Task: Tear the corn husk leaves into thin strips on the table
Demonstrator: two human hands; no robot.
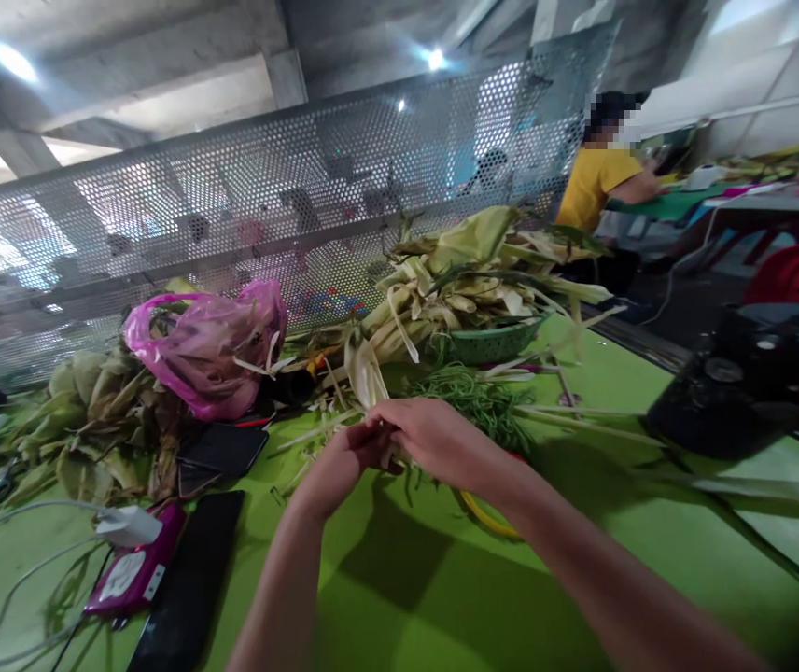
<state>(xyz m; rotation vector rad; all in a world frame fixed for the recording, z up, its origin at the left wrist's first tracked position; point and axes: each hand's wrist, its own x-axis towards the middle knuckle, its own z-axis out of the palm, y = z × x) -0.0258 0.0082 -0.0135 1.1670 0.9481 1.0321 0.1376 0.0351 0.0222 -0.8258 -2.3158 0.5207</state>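
husk [366,375] btwn l hand [354,457] + r hand [417,431]

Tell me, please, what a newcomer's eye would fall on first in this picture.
Probably the bright pink plastic bag left of the hands, and the heap of corn husks over the green basket beyond them. Next, perhaps, the yellow shirt of a seated person at upper right.

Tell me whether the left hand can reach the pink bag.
Probably yes: only loose strips and a low, flat black case seem to lie between the left hand and the pink bag. The hand is gripping a pale husk, though, so it would likely need to let go first.
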